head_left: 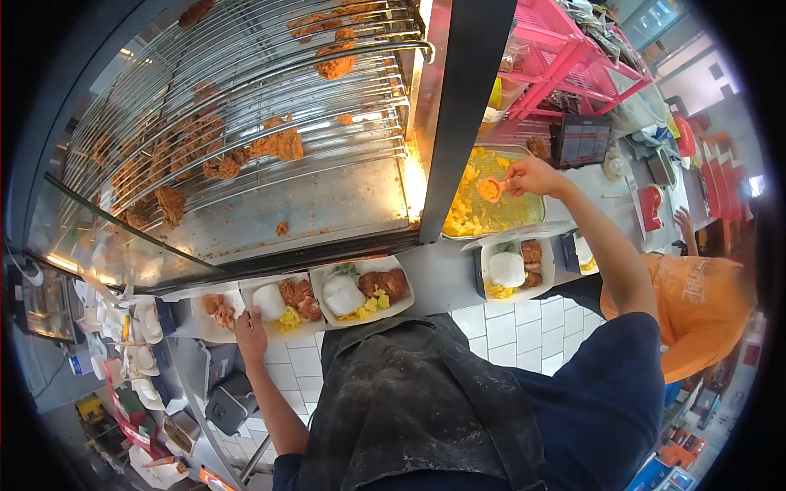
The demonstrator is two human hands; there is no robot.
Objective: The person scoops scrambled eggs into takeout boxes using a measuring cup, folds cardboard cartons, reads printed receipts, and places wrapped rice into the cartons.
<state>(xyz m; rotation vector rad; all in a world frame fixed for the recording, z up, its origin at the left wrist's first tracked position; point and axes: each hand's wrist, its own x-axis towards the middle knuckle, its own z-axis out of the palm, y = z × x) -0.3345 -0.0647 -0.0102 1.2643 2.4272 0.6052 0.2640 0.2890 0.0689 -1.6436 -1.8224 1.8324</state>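
My right hand (532,177) is closed around the handle of an orange spoon (490,190). Yellow scrambled egg fills the spoon's bowl, held above a metal tray (536,214) with more scrambled egg (464,219). My left hand (251,331) grips the near wall of a paper food box (282,334), where it meets the leftmost box (211,329). The gripped box holds white rice (267,300), egg and fried chicken (300,296). Only fried chicken shows in the leftmost box, partly behind a white flap. To the right, another box (368,317) contains rice, egg, chicken and greens.
Above the boxes stands a heated display case (319,254) with wire racks of fried chicken. Farther right are two more filled boxes (501,298), a tablet screen (583,141) and pink baskets (553,51). A person in an orange shirt (696,307) is close by on the right.
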